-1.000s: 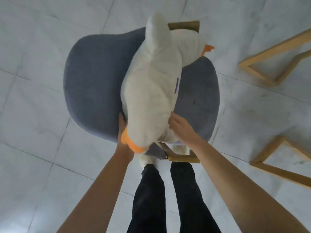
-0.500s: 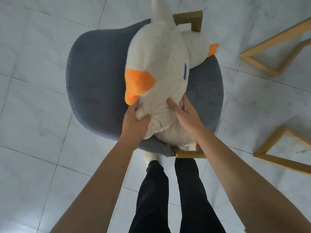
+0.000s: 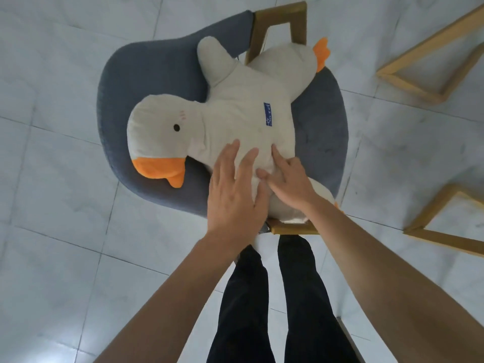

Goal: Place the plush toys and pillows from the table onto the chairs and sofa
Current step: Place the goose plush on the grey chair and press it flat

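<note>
A big white plush duck (image 3: 235, 111) with an orange beak and orange feet lies flat on the seat of a grey-blue upholstered chair (image 3: 146, 74), head to the left, a small blue label on its body. My left hand (image 3: 235, 195) rests flat on the duck's lower body with fingers spread. My right hand (image 3: 285, 179) presses its fingers into the plush just beside the left hand. Neither hand is closed around the toy.
The chair has light wooden legs (image 3: 277, 19) showing at its far and near edges. Two wooden frames (image 3: 429, 51) (image 3: 445, 221) stand on the pale tiled floor to the right. My legs in dark trousers (image 3: 277, 297) stand right below the chair.
The duck went from being held upright over the chair to lying flat on the seat with its face up. Both hands let go of its sides and now lie on top.
</note>
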The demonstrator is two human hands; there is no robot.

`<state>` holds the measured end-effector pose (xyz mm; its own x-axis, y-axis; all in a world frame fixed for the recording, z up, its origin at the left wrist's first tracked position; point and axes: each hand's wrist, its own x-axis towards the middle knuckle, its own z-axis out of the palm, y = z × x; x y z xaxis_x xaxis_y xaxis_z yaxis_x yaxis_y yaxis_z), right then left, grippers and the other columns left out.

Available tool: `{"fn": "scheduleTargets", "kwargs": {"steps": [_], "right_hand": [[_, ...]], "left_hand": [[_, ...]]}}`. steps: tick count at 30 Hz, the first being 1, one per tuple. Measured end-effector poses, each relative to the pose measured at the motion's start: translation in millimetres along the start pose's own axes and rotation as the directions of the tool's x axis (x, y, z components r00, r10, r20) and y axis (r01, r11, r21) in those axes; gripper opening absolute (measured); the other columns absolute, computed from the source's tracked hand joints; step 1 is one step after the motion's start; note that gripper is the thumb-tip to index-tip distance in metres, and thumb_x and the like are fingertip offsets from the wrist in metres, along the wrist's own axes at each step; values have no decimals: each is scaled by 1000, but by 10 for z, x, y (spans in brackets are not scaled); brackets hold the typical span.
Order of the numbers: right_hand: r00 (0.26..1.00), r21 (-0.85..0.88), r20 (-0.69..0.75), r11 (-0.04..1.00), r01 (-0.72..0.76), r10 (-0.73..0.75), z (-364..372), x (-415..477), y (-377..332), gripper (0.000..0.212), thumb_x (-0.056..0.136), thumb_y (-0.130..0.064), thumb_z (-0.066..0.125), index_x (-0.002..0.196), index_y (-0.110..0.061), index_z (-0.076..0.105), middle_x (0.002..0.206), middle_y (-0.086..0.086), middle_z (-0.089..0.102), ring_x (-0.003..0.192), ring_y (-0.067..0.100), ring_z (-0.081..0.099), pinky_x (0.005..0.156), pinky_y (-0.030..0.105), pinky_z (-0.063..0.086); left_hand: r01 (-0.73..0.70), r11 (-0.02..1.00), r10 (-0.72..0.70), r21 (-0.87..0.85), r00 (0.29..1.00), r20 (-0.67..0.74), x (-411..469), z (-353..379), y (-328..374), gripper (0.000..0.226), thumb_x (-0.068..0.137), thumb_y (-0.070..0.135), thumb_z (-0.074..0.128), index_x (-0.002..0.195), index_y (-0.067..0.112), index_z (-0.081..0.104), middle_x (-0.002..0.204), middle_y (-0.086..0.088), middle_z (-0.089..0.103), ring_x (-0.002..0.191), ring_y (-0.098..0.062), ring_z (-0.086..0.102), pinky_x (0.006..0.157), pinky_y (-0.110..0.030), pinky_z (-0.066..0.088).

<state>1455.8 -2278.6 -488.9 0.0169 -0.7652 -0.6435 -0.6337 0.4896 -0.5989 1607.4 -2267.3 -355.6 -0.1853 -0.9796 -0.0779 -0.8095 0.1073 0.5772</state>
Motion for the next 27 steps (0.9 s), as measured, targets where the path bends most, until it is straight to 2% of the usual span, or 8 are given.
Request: {"fn": "scheduleTargets", "kwargs": {"steps": [3, 6, 10, 12, 14, 17, 22, 27], "right_hand": [[991, -90, -47, 989, 119, -124, -4, -174, 122, 80, 92, -75, 33, 160, -41, 11, 150, 10, 34, 138, 30, 38, 113, 42, 39], [973, -265, -73, 945, 193, -220, 109, -298, 330, 72, 100, -65, 34, 160, -41, 4, 168, 16, 9, 152, 37, 19, 121, 50, 25], [993, -350, 83, 930, 111, -87, 177, -198, 476, 68, 101, -60, 28, 158, -45, -7, 170, 16, 2, 154, 39, 15, 124, 51, 14], [998, -204, -11, 978, 53, -57, 117, -125, 339, 57, 100, -46, 34, 155, -37, 21, 164, 18, 21, 150, 40, 25, 122, 53, 20], [955, -25, -292, 999, 44, -49, 54, -85, 111, 50, 95, -41, 33, 139, -21, 45, 155, 19, 35, 144, 39, 34, 119, 55, 28], [853, -54, -498, 988, 148, -155, 37, 29, -318, 65, 100, -53, 37, 152, -15, 38, 164, 25, 19, 151, 41, 23, 120, 50, 22], [876, -391, -288, 883, 261, -387, 342, 336, -694, 88, 94, -74, 34, 163, -24, 12, 169, 23, -1, 156, 43, 1, 125, 58, 8], [887, -552, -34, 749, 367, -460, 156, 279, 133, 88, 95, -76, 29, 163, -24, 6, 168, 23, -5, 156, 40, -5, 126, 53, 5]], "left_hand": [[-328, 863, 305, 385, 945, 122, 548, 18, -85, 54, 93, 16, 61, 145, 11, 50, 161, -24, 33, 151, -42, 27, 118, -63, 27], [-328, 592, 126, 736, 940, 317, 1027, -147, -486, 58, 103, 39, 39, 157, 20, 31, 166, -21, 20, 155, -40, 14, 121, -67, 6], [-398, 406, 34, 823, 906, 422, 1002, -400, -882, 61, 105, 45, 26, 158, 15, 27, 157, -25, 36, 150, -42, 23, 121, -64, 1], [-414, 444, 97, 795, 904, 417, 864, -391, -809, 59, 103, 43, 35, 154, 13, 36, 157, -25, 38, 149, -42, 25, 119, -65, -2], [-328, 536, 120, 778, 942, 314, 764, -451, -724, 53, 103, 39, 41, 149, 13, 47, 156, -23, 41, 149, -41, 27, 116, -70, -4], [-171, 629, 90, 758, 985, 147, 662, -567, -778, 48, 104, 35, 40, 145, 11, 50, 157, -18, 42, 151, -37, 27, 115, -74, 0], [-149, 636, 50, 757, 987, 153, 692, -456, -888, 45, 105, 27, 43, 147, 11, 47, 162, -19, 33, 154, -38, 19, 117, -72, 3], [-129, 626, 49, 769, 991, 126, 767, -510, -1004, 46, 101, 16, 49, 148, 12, 47, 164, -16, 31, 154, -37, 16, 118, -73, 4]]}}
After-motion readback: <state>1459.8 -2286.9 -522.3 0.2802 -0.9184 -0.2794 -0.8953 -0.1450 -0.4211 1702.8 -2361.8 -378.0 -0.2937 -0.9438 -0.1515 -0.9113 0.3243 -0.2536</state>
